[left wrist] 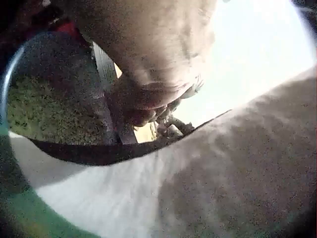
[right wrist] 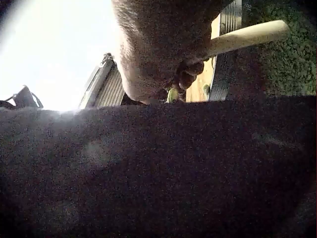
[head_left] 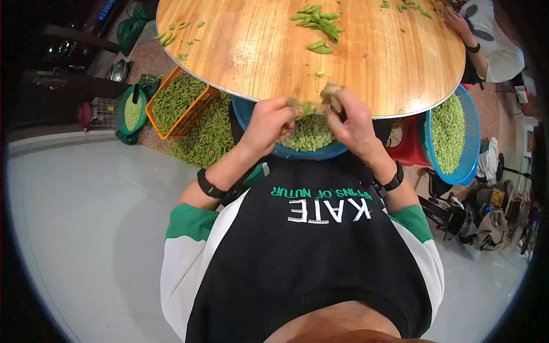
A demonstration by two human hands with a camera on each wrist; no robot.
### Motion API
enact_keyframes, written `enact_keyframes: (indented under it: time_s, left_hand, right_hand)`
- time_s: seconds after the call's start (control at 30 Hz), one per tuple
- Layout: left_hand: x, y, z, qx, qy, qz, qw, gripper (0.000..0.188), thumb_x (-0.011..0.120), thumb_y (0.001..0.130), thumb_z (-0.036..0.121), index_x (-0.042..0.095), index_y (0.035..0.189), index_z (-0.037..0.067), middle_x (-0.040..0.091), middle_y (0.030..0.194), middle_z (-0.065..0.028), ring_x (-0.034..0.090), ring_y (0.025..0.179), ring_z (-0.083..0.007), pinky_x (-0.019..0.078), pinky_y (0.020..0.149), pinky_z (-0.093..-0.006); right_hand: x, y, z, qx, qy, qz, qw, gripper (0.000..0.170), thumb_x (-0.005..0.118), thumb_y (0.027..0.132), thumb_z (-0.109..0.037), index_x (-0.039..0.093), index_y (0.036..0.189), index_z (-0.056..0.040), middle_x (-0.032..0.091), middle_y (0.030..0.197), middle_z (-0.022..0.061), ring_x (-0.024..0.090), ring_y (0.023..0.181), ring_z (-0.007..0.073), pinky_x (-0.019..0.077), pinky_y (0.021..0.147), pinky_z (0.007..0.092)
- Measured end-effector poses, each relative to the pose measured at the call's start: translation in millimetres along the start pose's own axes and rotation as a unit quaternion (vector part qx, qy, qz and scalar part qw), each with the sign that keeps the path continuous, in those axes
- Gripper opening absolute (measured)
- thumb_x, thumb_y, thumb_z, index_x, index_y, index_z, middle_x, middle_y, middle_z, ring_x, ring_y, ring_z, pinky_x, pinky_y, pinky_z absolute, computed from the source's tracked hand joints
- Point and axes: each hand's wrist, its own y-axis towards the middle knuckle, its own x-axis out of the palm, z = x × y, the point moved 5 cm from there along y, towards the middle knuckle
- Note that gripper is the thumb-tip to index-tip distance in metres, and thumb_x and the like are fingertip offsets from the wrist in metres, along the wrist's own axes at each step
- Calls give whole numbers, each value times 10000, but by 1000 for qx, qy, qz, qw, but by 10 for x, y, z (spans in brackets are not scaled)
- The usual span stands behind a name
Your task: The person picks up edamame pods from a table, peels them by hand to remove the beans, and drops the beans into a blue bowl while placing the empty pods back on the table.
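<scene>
Over the front edge of the wooden table [head_left: 246, 68], my left hand [head_left: 267, 124] pinches a green soybean pod [head_left: 308, 108] between thumb and forefinger. My right hand [head_left: 351, 120] is beside it, fingers curled, its tips near the pod's other end and blurred. In the right wrist view a small green pod [right wrist: 172, 94] shows at the right fingertips. Directly under both hands, a blue basin [head_left: 286, 153] holds many pale green shelled beans [head_left: 309, 136]. The left wrist view is mostly sleeve and hand, with the left fingers [left wrist: 148, 115] partly hidden.
Loose pods [head_left: 320, 23] lie on the table, with a single bean [head_left: 319, 74] near its front. To the left, an orange crate [head_left: 153, 117] of pods stands by a pod heap [head_left: 206, 134]. Another blue basin [head_left: 470, 137] of beans is at right, near another person's hand [head_left: 457, 26].
</scene>
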Motion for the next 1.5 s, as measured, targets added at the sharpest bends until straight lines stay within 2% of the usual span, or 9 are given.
enact_keyframes:
  time_s: [0.13, 0.17, 0.3, 0.4, 0.57, 0.9, 1.0, 1.1, 1.5]
  left_hand:
    - [-379, -228, 550, 305, 466, 235, 797, 126, 589, 774, 58, 615, 891, 18, 658, 756, -134, 641, 640, -244, 495, 593, -345]
    - [-606, -251, 588, 306, 497, 274, 764, 136, 600, 819, 52, 617, 944, 2, 640, 716, -107, 591, 621, -128, 466, 577, -268]
    - [-1072, -396, 785, 239, 757, 353, 496, 191, 629, 789, 151, 616, 922, 15, 602, 861, -164, 574, 847, -373, 457, 758, -453]
    - [-1148, -290, 793, 186, 781, 363, 473, 177, 643, 791, 162, 621, 906, 29, 601, 886, -161, 572, 873, -368, 456, 782, -435]
    - [-470, 195, 925, 348, 603, 198, 690, 99, 629, 806, 98, 623, 878, 32, 599, 849, -153, 579, 820, -356, 467, 724, -413]
    - [261, 1291, 903, 472, 626, -93, 614, 133, 547, 775, -7, 618, 875, 44, 549, 948, -163, 564, 893, -348, 495, 771, -417]
    - [198, 1314, 970, 499, 599, -83, 621, 144, 552, 776, -13, 613, 894, 44, 546, 971, -162, 561, 924, -353, 491, 793, -411]
    - [146, 1327, 978, 512, 576, -96, 630, 173, 561, 772, -16, 598, 934, 31, 544, 965, -173, 558, 943, -358, 486, 810, -408]
    - [202, 1158, 944, 508, 542, -91, 663, 127, 549, 860, 24, 562, 980, -15, 575, 872, -128, 577, 771, -263, 472, 652, -336]
  right_hand:
    - [-92, 188, 65, 13, -140, 41, 989, 291, 624, 809, -83, 544, 1080, -10, 543, 944, 197, 565, 845, 363, 470, 687, 415]
    - [-72, 246, 69, 8, -192, 37, 981, 300, 631, 810, -100, 544, 1083, -11, 545, 948, 196, 562, 868, 363, 474, 698, 421]
    - [163, 424, 109, -15, -241, -9, 970, 289, 665, 792, -206, 570, 983, -11, 541, 919, 210, 550, 881, 383, 483, 728, 431]
    - [293, 456, 76, -21, -232, -45, 971, 251, 639, 798, -228, 569, 908, -13, 540, 883, 216, 556, 849, 384, 487, 711, 436]
    - [352, 211, -94, -76, -178, -136, 972, 167, 598, 785, -120, 532, 898, -15, 509, 825, 176, 553, 803, 366, 474, 673, 446]
    - [134, 11, -126, -38, -56, -173, 983, 238, 613, 812, -72, 535, 1030, -15, 518, 892, 156, 565, 757, 327, 471, 652, 398]
    - [65, 94, 29, 51, 107, -77, 990, 385, 517, 868, -49, 495, 1250, -4, 566, 898, 75, 512, 679, 127, 456, 589, 281]
    - [15, 121, 157, 226, 241, -41, 943, 369, 455, 900, -89, 480, 1253, 17, 586, 886, 79, 549, 703, 133, 468, 638, 275]
    - [105, 161, 372, 260, 427, 78, 862, 377, 422, 977, -133, 415, 1331, -2, 574, 875, 67, 496, 607, 74, 404, 458, 194]
